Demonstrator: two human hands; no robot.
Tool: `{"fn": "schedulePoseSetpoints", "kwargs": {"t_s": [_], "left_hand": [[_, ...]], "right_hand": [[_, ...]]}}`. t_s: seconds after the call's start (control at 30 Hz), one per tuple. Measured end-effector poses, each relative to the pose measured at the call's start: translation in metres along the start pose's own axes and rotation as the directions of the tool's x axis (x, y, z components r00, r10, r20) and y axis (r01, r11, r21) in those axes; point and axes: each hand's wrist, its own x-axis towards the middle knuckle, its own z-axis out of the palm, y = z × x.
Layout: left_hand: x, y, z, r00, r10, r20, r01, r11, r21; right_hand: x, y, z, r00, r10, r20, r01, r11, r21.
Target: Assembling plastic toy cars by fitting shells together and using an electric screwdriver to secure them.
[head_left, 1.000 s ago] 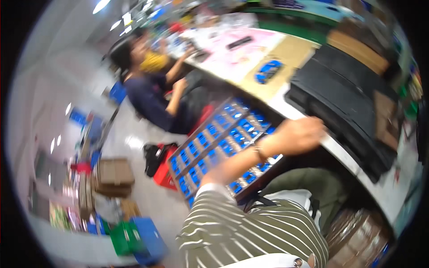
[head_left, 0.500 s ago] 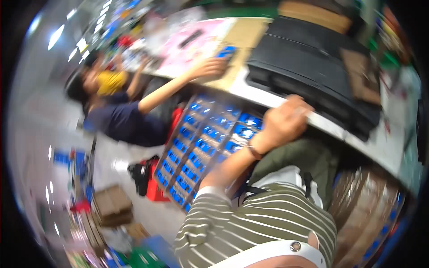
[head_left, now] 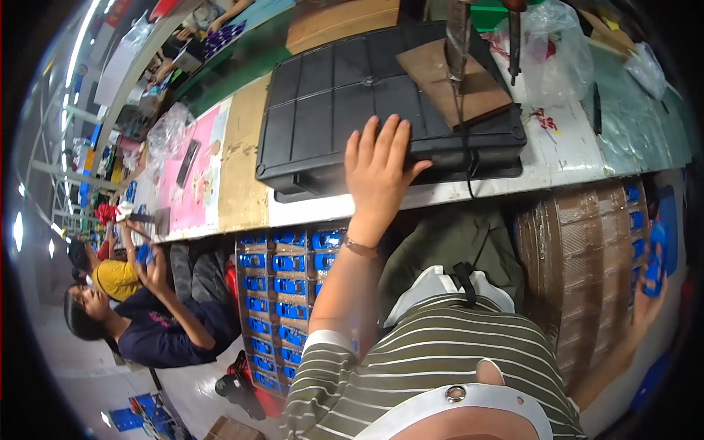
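My left hand (head_left: 378, 165) lies with its fingers spread on the near edge of an upturned black plastic crate (head_left: 323, 95) on the table. Off to the far right, my right hand (head_left: 648, 297) holds a blue plastic part (head_left: 655, 257), beside a carton (head_left: 576, 257) with several similar blue parts along its side. A brown board (head_left: 440, 81) rests on the crate, under a hanging tool with a metal tip (head_left: 457, 44). A black cord runs down over the crate's front.
Left of my lap stands a divided box (head_left: 268, 264) of blue parts. Beyond it, a seated co-worker in a dark shirt (head_left: 172, 323) holds a small blue thing. The table (head_left: 246, 147) carries a pink sheet, a dark bar (head_left: 188, 163) and clear plastic bags (head_left: 550, 51).
The view has swung to the right. My left hand has gone from the table edge to the crate, and my right hand has come into view with a blue part. The co-worker's arm has drawn back.
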Motion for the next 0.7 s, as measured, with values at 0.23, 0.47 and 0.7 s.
{"fn": "schedulePoseSetpoints", "kwargs": {"t_s": [0.23,0.47,0.7], "left_hand": [[0.008,-0.001,0.004,0.996,0.074,0.043,-0.075,0.997,0.025],[0.002,-0.012,0.002,0.992,0.108,0.066,-0.117,0.983,0.139],[0.008,0.044,-0.027,0.988,0.001,-0.155,-0.04,0.968,-0.248]], "right_hand": [[0.033,0.092,0.149,0.976,0.137,0.17,-0.006,0.794,-0.607],[0.052,0.103,0.218,0.89,0.362,0.278,-0.07,0.71,-0.701],[0.062,0.115,0.202,0.878,0.225,0.423,0.267,0.504,-0.821]]}}
